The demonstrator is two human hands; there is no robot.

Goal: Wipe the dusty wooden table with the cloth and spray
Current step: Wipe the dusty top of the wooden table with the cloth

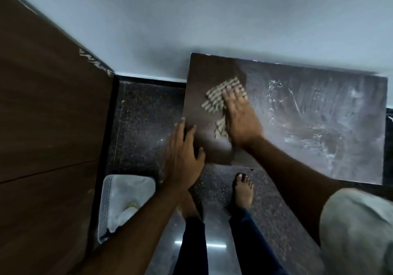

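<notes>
A dark wooden table (319, 138) stands against the wall, its right part covered in white dust and smears, its left strip darker and cleaner. My right hand (240, 117) lies flat on a checked beige cloth (221, 98), pressing it onto the table's left part. My left hand (182, 155) rests with spread fingers on the table's left front corner, holding nothing. No spray bottle is in sight.
A white perforated basket (119, 202) with pale contents sits on the dark speckled floor (144, 115) at lower left. A large brown wooden panel (46, 104) fills the left side. My bare feet (243, 191) stand right before the table. A grey wall (212, 19) is behind.
</notes>
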